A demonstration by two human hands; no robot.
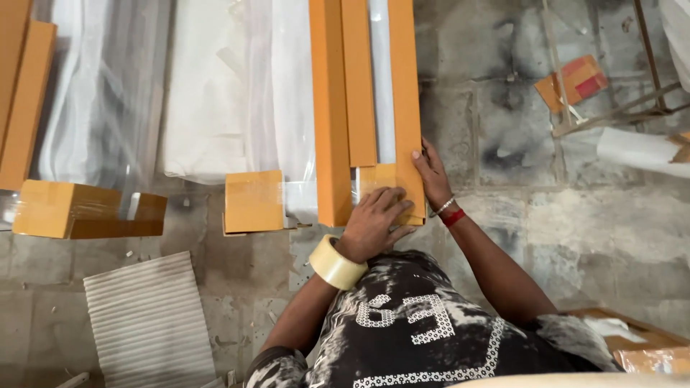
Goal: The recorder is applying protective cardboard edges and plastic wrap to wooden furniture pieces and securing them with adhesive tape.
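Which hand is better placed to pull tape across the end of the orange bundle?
Probably the left hand: the tape roll sits on its wrist and its palm lies flat on the orange bundle end. The right hand steadies the bundle's side edge.

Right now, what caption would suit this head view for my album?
Left hand, tape roll on its wrist, presses the orange box end; right hand steadies its side.
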